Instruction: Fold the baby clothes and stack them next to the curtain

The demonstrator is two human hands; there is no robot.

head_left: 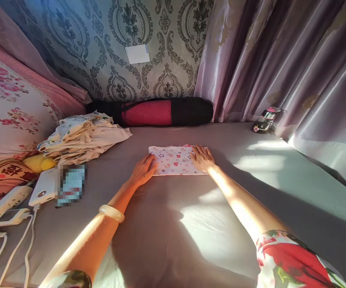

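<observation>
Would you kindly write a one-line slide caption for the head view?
The left hand and right hand lie flat on a small folded patterned cloth on the grey bed.

White heart-print cloth (174,161), grey sheet (167,224)

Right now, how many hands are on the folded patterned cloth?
2. The left hand lies flat on the left edge of the folded cloth; the right hand lies flat on its right edge. No other hands are in view.

Matt printed cotton cloth (174,161), smooth grey bedsheet (191,224), glossy satin curtains (281,60)
</observation>
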